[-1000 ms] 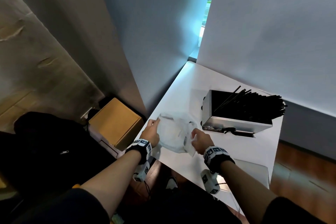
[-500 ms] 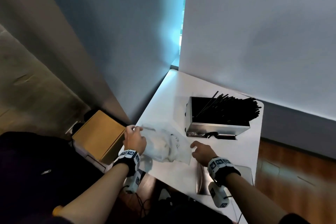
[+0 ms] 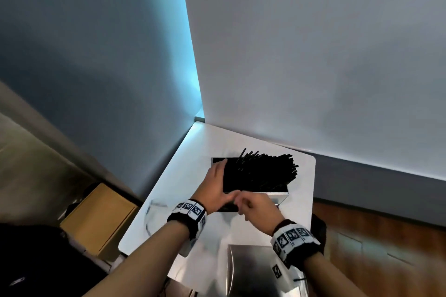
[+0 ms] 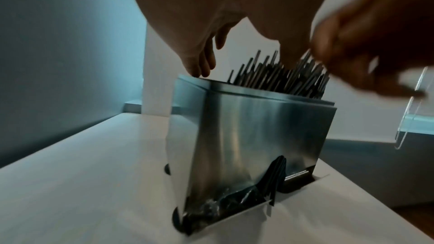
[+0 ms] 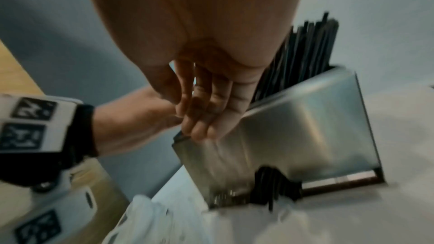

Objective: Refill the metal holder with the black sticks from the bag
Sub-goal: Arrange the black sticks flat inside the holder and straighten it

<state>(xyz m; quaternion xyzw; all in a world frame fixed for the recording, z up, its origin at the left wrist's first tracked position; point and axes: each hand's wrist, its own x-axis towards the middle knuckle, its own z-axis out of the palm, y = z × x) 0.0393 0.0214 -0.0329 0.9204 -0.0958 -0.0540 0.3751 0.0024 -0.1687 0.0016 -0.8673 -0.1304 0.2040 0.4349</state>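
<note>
White table (image 3: pixel 301 202), left hand (image 3: pixel 214 190) fingers straight on metal holder (image 4: pixel 253 129), right hand (image 3: pixel 258 210) loosely curled, empty.

Location: plain indoor corner, type indeterminate. Indicators: bare grey partition walls (image 3: pixel 313 55), small white laminate table (image 3: pixel 304 200), brown wood-plank floor (image 3: pixel 386 236), brown cardboard box (image 3: pixel 99 219).

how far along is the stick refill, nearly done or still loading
Nearly done, it seems. The black sticks already stand in the metal holder, bunched toward one end and poking above its rim. The clear bag lies on the white table, looking empty. In hand: the left hand reaches over the holder's open top, the right hand is beside it at the near rim, neither holding sticks. Left: probably evening out the sticks.
</note>
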